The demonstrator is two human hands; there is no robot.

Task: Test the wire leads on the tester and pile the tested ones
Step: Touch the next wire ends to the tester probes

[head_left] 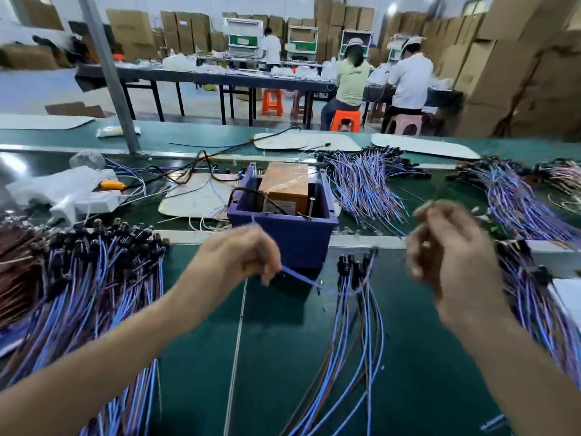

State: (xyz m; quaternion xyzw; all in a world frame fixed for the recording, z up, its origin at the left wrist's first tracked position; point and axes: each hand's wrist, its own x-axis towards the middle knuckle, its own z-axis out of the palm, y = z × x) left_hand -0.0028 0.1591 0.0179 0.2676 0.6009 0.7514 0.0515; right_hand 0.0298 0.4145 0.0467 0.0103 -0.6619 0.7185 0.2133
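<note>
One blue wire lead [301, 276] sags in mid-air just in front of the blue tester box [295, 243] at the middle of the counter [283, 357], and the left grip [239, 256] has it pinched in curled fingers. The right grip [452, 256] hovers off the tester's right side, fingers curled but blurred, so I can't tell whether it holds anything. A small bunch of leads [355, 309] lies between the hands, and a big pile [94, 278] sits along the counter's left edge.
</note>
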